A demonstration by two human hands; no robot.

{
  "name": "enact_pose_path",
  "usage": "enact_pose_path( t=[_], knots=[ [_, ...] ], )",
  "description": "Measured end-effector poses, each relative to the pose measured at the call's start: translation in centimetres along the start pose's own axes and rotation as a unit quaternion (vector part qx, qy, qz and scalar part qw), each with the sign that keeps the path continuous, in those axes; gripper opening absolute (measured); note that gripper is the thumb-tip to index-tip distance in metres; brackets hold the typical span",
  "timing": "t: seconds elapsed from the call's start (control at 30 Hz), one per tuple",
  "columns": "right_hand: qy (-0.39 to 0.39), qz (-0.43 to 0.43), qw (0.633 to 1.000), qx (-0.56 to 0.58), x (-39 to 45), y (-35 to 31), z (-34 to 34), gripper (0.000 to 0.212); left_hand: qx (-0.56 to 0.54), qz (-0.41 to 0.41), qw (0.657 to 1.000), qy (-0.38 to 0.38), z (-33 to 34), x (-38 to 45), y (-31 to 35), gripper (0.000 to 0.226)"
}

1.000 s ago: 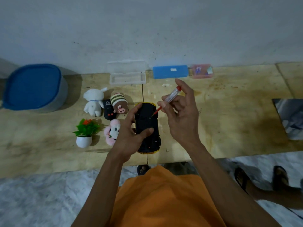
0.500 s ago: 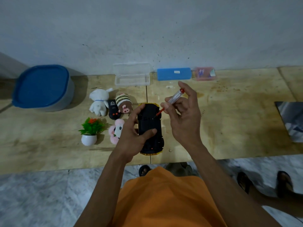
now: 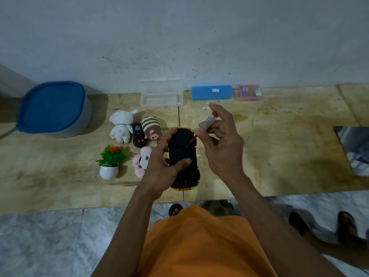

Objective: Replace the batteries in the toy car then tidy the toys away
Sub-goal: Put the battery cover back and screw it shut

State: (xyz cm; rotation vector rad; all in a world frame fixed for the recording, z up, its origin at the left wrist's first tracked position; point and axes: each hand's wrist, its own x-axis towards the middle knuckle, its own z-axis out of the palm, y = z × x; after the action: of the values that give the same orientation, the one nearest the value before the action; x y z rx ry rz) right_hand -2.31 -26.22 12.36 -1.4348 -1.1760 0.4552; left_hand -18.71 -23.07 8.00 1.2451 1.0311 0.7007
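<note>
The toy car (image 3: 183, 154) lies upside down on the wooden table (image 3: 279, 148), its black underside up and yellow trim at both ends. My left hand (image 3: 161, 166) grips it, thumb across the underside and fingers along its left side. My right hand (image 3: 221, 140) pinches a small screwdriver (image 3: 205, 124) with a clear handle and red cap; its tip touches the car's underside near the far end. Left of the car lie a white plush (image 3: 120, 124), a striped pig plush (image 3: 151, 127), a pink plush (image 3: 142, 159) and a black remote (image 3: 138, 137).
A blue-lidded tub (image 3: 53, 108) stands at the far left. By the wall sit an open clear case (image 3: 161, 93), a blue box (image 3: 212, 92) and a pink box (image 3: 249, 92). A small potted plant (image 3: 110, 161) is near the plushes. A dark sheet (image 3: 355, 148) lies at right.
Both hands stay on the car and screwdriver with only small shifts of the right fingers on the handle. The view has drifted slightly.
</note>
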Motion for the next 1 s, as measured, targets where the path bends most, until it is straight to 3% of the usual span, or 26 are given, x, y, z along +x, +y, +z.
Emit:
enact_pose_path(
  t=[0.23,0.63,0.8,1.0],
  knots=[
    [-0.027,-0.01,0.999,-0.017,0.16,-0.54,-0.06,0.056,0.007,0.003,1.0,0.006,-0.31,0.06,-0.21,0.082],
    [0.043,-0.014,0.999,-0.025,0.1,-0.02,0.35,0.054,0.001,0.0,1.0,0.008,-0.38,0.02,0.08,0.081],
    [-0.005,-0.024,1.0,-0.011,0.23,0.0,-0.02,0.054,-0.002,0.001,1.0,0.003,-0.39,0.05,0.09,0.081],
    [0.0,-0.036,0.999,-0.03,0.29,-0.01,0.07,0.053,-0.003,0.0,1.0,0.002,-0.22,-0.05,0.0,0.08]
  ],
)
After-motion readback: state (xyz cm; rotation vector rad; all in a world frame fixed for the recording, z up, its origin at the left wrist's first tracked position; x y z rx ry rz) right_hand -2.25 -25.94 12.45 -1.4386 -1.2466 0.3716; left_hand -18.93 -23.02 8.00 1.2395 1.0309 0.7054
